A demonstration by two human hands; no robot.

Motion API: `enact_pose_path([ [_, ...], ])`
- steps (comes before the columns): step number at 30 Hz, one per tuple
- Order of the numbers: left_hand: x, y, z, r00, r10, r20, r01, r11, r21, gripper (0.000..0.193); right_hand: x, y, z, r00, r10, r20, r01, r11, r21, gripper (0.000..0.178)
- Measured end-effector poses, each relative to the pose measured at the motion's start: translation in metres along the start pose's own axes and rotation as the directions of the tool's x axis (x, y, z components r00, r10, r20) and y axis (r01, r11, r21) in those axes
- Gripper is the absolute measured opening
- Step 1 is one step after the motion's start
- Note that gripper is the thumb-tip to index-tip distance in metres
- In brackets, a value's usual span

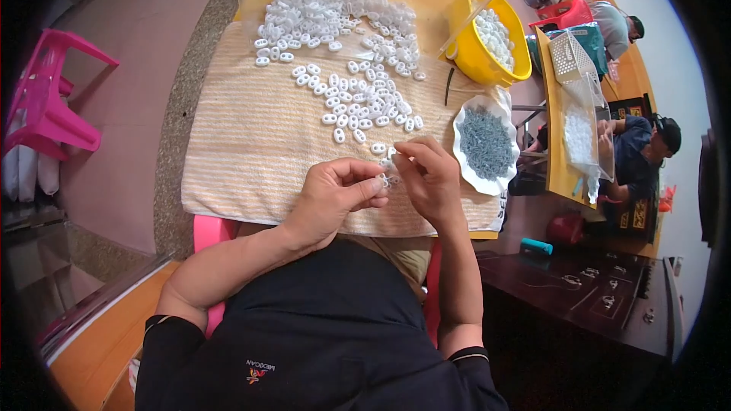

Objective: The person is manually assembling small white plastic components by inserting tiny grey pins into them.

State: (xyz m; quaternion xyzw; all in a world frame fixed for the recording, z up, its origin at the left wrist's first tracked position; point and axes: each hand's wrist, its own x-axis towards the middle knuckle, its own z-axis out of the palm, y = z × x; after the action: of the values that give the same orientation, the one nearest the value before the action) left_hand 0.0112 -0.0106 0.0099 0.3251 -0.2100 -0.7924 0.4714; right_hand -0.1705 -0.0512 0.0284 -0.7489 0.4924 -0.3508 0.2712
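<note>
My left hand [335, 192] is closed, its thumb and fingertips pinching a small white plastic piece [391, 180] at the near middle of the table. Close beside it on the right, my right hand [432, 183] is closed too, with thumb and forefinger brought together just above that piece; whatever they pinch is too small to make out. Just beyond my fingertips lies a white oval piece with two holes [378, 149]. Many more such pieces [358, 99] are scattered ahead, with a dense heap [312, 11] behind them. All rest on a striped beige towel [236, 137].
Right of my hands stands a scalloped white dish [464, 164] of small grey-blue parts. A yellow basin [462, 61] with white pieces is behind it, near a thin dark strip [448, 86]. Two people sit at the right. A pink stool [57, 99] stands left.
</note>
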Motion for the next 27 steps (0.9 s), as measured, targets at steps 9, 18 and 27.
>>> enact_pose_path([
  [9, 0.002, 0.006, -0.003, 0.998, 0.044, -0.036, -0.046, 0.997, -0.062, 0.015, 0.017, -0.004, 0.013, 0.974, 0.041, 0.224, 0.04, 0.938, -0.346, 0.015],
  [18, 0.004, 0.008, -0.003, 0.998, 0.036, -0.052, -0.04, 0.996, -0.074, 0.016, 0.015, 0.002, 0.014, 0.977, 0.04, 0.21, 0.039, 0.933, -0.358, 0.012],
  [27, 0.002, 0.008, -0.003, 0.997, 0.037, -0.073, -0.042, 0.997, -0.066, 0.016, -0.006, 0.005, -0.01, 0.995, -0.083, -0.045, 0.071, 0.971, -0.227, 0.019],
])
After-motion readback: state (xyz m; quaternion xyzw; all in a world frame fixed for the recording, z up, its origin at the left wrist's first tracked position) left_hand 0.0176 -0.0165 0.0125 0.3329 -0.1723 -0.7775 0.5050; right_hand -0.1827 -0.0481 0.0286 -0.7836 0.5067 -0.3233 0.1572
